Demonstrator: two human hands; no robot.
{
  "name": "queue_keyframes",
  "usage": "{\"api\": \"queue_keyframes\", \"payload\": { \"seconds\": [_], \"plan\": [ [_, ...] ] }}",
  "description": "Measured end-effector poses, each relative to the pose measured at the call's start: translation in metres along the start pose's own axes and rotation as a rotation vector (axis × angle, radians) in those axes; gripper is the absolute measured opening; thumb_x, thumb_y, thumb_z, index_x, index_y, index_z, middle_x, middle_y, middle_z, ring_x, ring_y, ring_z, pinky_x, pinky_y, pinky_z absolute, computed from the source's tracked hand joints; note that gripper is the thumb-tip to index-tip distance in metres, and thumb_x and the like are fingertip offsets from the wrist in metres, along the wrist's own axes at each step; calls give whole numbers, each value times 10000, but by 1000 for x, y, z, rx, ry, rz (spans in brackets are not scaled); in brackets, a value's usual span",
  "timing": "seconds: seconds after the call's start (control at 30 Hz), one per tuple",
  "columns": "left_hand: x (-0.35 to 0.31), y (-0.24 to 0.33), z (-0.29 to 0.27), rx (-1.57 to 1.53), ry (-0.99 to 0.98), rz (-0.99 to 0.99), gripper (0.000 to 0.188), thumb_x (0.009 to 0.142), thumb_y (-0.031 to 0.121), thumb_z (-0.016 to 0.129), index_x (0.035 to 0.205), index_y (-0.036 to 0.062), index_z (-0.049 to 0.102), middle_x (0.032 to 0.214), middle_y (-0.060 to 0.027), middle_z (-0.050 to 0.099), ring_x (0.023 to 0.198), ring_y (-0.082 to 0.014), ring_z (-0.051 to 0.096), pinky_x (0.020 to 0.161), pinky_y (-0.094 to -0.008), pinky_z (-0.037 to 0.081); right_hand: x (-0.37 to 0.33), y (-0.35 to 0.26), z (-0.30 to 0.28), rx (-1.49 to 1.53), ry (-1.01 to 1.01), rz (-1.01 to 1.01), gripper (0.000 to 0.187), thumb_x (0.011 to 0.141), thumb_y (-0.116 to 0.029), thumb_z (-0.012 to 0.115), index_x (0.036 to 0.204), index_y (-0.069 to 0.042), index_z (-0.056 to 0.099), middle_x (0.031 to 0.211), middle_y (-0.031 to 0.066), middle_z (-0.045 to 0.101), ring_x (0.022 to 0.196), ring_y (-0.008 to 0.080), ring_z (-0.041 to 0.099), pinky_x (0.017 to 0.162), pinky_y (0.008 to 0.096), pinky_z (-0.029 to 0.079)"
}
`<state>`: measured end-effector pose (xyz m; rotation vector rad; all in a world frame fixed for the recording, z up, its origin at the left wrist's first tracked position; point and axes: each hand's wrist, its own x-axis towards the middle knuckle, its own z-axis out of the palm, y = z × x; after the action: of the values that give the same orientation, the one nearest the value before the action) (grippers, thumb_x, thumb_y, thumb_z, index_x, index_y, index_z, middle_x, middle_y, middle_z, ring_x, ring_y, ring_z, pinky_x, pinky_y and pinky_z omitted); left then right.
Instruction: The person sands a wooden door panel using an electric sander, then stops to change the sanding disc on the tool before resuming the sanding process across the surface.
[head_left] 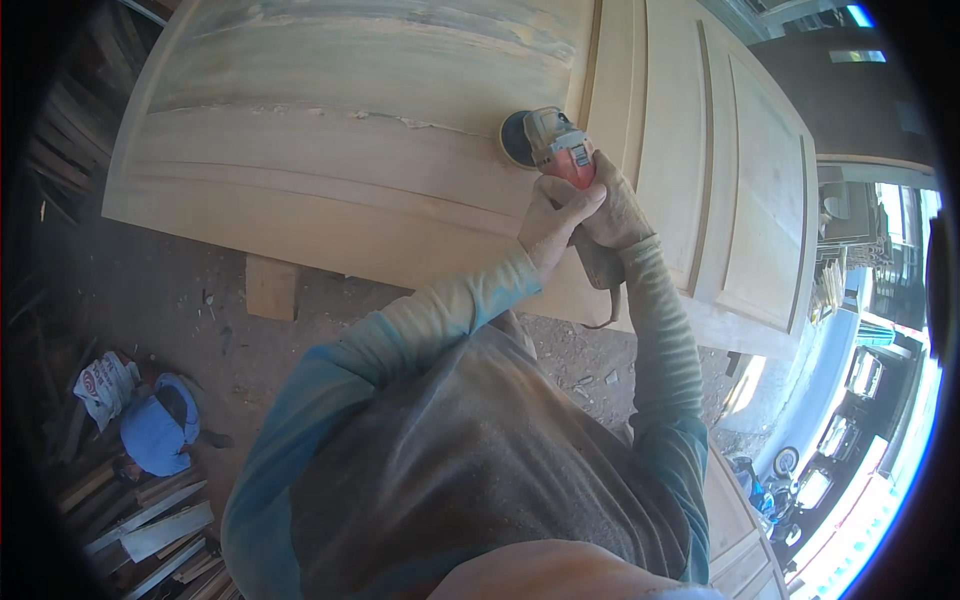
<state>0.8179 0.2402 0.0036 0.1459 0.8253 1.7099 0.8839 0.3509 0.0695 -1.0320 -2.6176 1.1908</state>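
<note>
At about eight o'clock, low on the dirt floor (pixel 170 290), a blue cloth bundle (pixel 158 432) lies beside a white printed sack (pixel 103 385), with loose timber offcuts (pixel 150 525) stacked just below them, likely kept out of the way of the work. A short wooden block (pixel 271 287) stands under the near edge of the large pale wooden door panel (pixel 330 190), propping it so that its face lies flat and steady. The panel fills the upper half from ten o'clock to two o'clock, with raised framing and recessed fields toward its right end. The left hand (pixel 553 220), dusty, comes up from a blue-green sleeve (pixel 400 330) and its fingers are wrapped closed around the rear of a red and grey angle grinder (pixel 562 150), thumb laid along the body, apparently to steer it. The right hand (pixel 615 205) is clamped over the same body just beside the left, fingers curled shut around it; two hands together suggest firm downward pressure. The grinder sits near one o'clock, its round sanding disc (pixel 515 138) flat against the panel beside a vertical rail. Its cord (pixel 603 300) hangs below the hands toward the floor. At four o'clock, beyond the panel edge, a bright street with parked vehicles (pixel 850 410) shows.
</note>
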Motion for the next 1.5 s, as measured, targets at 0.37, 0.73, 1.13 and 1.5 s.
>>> {"api": "queue_keyframes", "payload": {
  "seconds": [0.37,0.73,1.13,1.5],
  "plan": [
    [97,-1,28,-63,100,152,493,938,258,760,1341,65,552,1249,-67,625,1136,-154,610,988,-343,499,92,74,-20,-46,-52,-81,521,856,-279,738,1169,74,518,1104,254,687,1068,386,695,869,433,538],
    [176,11,42,-302,172,249,456,963,301,717,1321,53,581,1237,-66,638,1139,-163,612,983,-340,503,173,74,-45,89,-147,-187,415,893,-166,711,1194,69,549,1092,221,709,1030,310,709,864,408,548],
    [267,-12,80,-42,416,416,466,931,452,709,1136,35,691,1069,-140,709,981,-218,684,868,-380,538,234,137,-99,-68,-142,-317,367,903,-86,678,1237,42,596,993,144,726,858,211,708,716,369,578],
    [228,-18,70,-153,439,534,378,954,394,723,1064,31,725,1056,-97,712,956,-196,672,815,-366,528,216,107,-77,-115,-129,-406,422,941,-122,675,1299,56,541,1205,165,657,1038,229,650,873,353,550]
  ]
}}
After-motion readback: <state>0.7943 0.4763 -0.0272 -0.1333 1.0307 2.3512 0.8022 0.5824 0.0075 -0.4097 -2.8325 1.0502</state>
